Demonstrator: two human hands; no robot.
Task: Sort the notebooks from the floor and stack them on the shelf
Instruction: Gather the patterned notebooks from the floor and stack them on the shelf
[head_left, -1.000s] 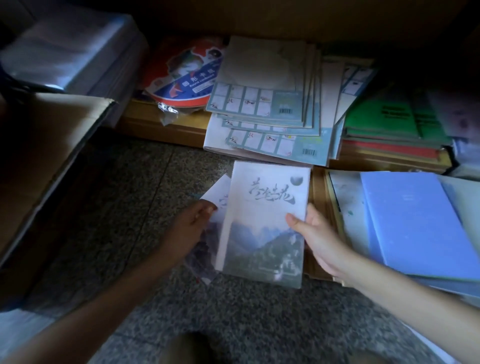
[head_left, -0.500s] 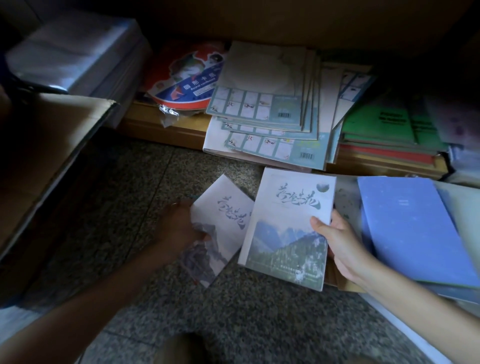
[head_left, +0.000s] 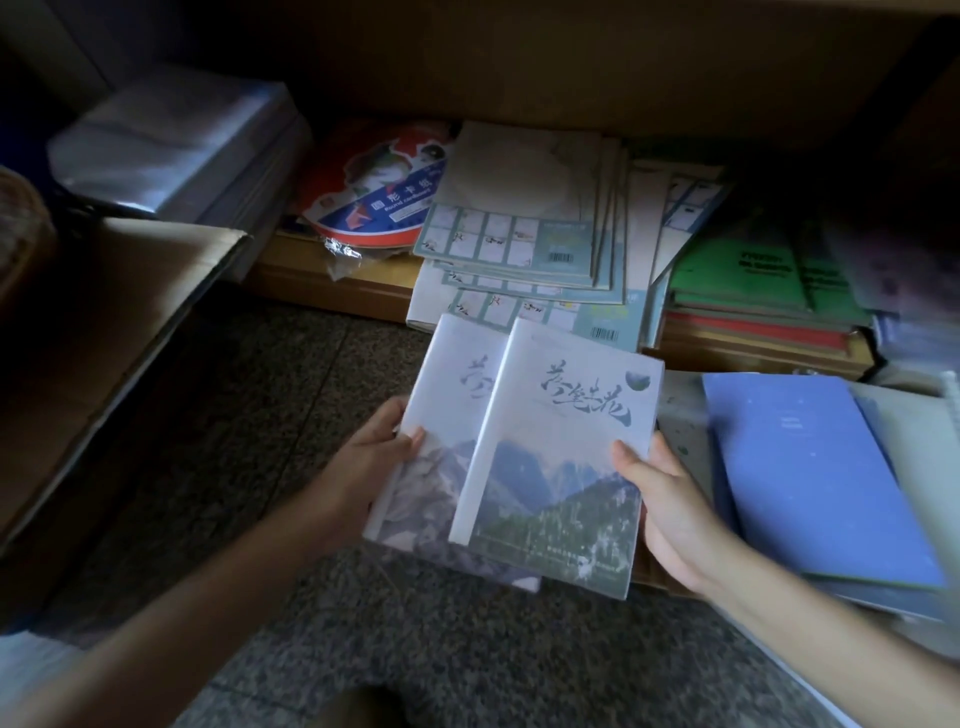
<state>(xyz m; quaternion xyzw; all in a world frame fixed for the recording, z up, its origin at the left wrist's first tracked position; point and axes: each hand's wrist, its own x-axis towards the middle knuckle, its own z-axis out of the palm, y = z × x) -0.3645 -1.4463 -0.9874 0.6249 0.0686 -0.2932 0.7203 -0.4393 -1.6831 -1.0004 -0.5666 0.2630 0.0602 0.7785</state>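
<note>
Two matching white notebooks with a mountain picture and brush lettering are held above the speckled floor. My right hand grips the right edge of the upper notebook, thumb on the cover. The lower notebook sits under it, shifted left, and my left hand grips its left edge. On the low wooden shelf behind lies a slanted stack of pale green notebooks.
A blue notebook tops a pile on the floor at right. Green and red books are stacked on the shelf's right. A round red paper pack and wrapped white sheets lie at left. A cardboard box flap juts in from the left.
The two notebooks, spread apart half a second ago, have come together with the right one overlapping the left. Both hands rose towards the shelf.
</note>
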